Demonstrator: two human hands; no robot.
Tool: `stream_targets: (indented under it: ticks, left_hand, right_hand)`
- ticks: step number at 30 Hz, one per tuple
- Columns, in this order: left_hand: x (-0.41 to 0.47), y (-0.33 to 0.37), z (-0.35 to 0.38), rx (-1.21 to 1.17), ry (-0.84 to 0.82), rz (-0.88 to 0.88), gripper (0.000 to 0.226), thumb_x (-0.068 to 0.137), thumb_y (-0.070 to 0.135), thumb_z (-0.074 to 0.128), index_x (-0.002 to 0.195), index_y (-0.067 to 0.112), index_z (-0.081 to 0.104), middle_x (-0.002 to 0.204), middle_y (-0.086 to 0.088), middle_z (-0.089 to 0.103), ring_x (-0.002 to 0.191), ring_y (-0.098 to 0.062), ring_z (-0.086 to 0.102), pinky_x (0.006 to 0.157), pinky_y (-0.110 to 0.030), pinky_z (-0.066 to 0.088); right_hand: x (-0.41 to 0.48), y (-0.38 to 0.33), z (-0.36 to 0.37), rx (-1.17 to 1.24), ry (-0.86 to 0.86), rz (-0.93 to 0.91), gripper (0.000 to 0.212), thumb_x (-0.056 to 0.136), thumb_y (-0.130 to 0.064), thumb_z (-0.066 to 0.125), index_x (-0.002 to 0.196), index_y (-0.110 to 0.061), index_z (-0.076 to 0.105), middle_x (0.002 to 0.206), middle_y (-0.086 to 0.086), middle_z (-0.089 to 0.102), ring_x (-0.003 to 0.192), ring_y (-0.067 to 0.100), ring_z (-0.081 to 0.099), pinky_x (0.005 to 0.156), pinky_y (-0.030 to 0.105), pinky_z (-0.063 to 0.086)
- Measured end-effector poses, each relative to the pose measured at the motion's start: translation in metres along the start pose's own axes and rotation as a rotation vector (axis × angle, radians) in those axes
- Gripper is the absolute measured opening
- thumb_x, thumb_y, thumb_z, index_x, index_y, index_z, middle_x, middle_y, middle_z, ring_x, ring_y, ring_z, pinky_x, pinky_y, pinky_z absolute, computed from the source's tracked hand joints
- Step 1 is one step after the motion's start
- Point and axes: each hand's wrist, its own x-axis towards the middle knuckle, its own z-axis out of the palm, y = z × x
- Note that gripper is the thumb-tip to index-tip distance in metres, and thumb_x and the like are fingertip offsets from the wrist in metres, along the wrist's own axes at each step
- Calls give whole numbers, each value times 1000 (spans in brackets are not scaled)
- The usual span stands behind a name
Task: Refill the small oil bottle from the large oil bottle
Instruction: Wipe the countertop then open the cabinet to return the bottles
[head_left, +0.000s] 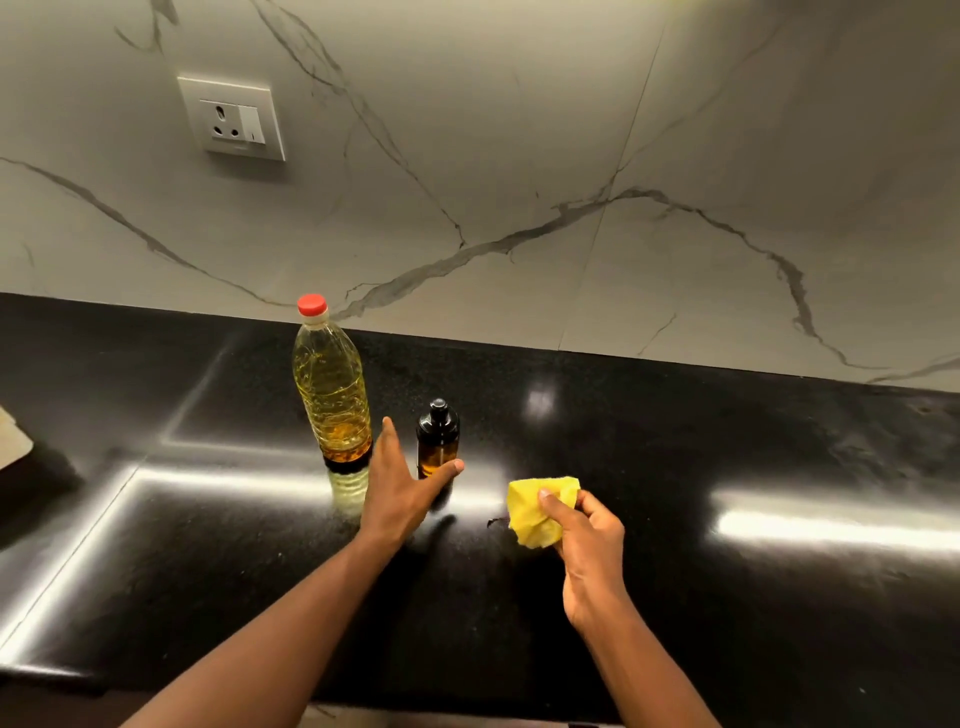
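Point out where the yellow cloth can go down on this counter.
Widest bare counter lies right of the yellow cloth, held in the right hand, back to the marble wall. More lies left of the large oil bottle, short of the pale object at the edge. Crowded: between the large bottle and small oil bottle, where the left hand spreads.

Single head view, wide-angle, looking forward-down over black countertop (675, 441) toward marble wall (519, 156), close range.
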Motion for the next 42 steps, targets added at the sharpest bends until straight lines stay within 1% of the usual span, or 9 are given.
stream_targets:
  ticks: [4,7,10,13,16,18,20,31,42]
  left_hand:
    - [-41,3,1,152,283,144,86,90,41,77,159,21,30,160,-9,30,144,-34,31,113,-58,32]
    - [-62,5,11,187,294,216,71,89,33,78,150,23,42,152,-6,38,139,-29,39,108,-53,36]
    - [-87,10,31,249,218,286,63,88,34,77,142,28,45,148,-2,41,134,-27,43,107,-50,38]
    - [-112,16,57,327,127,317,57,91,36,73,142,28,49,152,0,40,138,-25,39,110,-51,34]
    - [-132,14,81,397,37,332,54,98,43,63,148,28,46,162,-1,33,150,-26,30,118,-52,26]
    - [-141,10,94,434,1,326,52,102,48,55,150,30,43,164,-2,30,153,-25,25,120,-50,21]
    - [-148,5,100,434,10,303,50,105,50,50,150,29,42,164,-4,30,153,-26,24,121,-51,20]
    - [-162,-15,104,449,110,242,48,106,49,47,148,26,43,161,-7,32,152,-27,27,122,-51,17]
    - [-162,-19,108,513,154,266,50,105,49,48,149,24,41,161,-10,32,152,-28,28,123,-53,17]
  right_hand:
    - [15,-16,-25,-249,15,-306,14,92,-15,80,80,-12,75,72,7,71,69,18,61,66,40,51]
    - [36,-31,-47,-580,24,-519,9,94,-12,74,94,-16,82,79,9,76,72,22,70,70,45,56]
    - [49,-34,-65,-956,-25,-612,39,93,-3,63,124,-20,79,95,8,81,79,27,73,71,36,52]
    - [50,-5,-79,-1336,-329,-542,46,100,-15,55,144,-25,65,139,11,71,124,34,67,101,38,50]
    - [25,38,-101,-1545,-598,-480,80,108,-65,23,167,-13,27,177,8,17,164,25,14,133,42,8]
    - [2,54,-119,-1565,-669,-538,116,84,-87,-13,170,-14,9,178,2,-5,163,17,-12,130,41,-11]
    - [-15,61,-139,-1571,-706,-573,121,76,-89,-23,170,-17,1,176,1,-15,160,15,-22,128,40,-16]
    - [34,34,-148,-1530,-431,-426,92,105,-71,20,169,-7,1,178,11,-1,165,25,-2,134,48,2]
    - [-20,61,-178,-1596,-706,-608,108,87,-84,-9,170,-16,3,178,4,-7,164,18,-13,134,45,-7]
